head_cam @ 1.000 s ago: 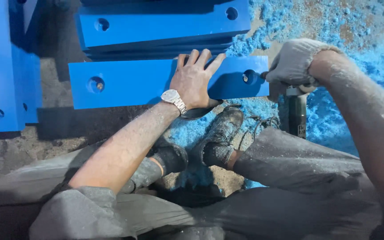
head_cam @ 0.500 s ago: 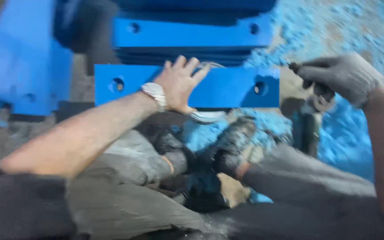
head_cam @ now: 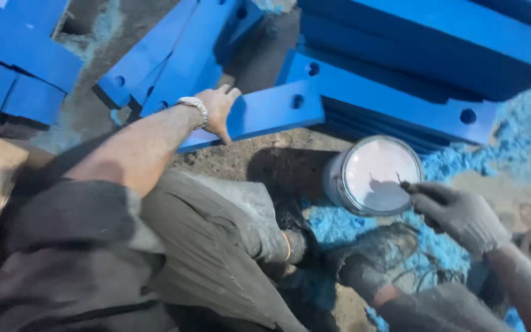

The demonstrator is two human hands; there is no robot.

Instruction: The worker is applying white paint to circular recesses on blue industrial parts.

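- Our bare left hand (head_cam: 216, 110) grips the edge of a blue drilled plate (head_cam: 259, 114) lying on the floor.
- Our gloved right hand (head_cam: 459, 215) pinches a thin tool over the white paint can (head_cam: 376, 175) beside our shoe (head_cam: 376, 255).

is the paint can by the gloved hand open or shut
Open. The paint can stands upright with no lid on it, white paint showing to near its rim, and the gloved right hand holds a thin tool at the rim.
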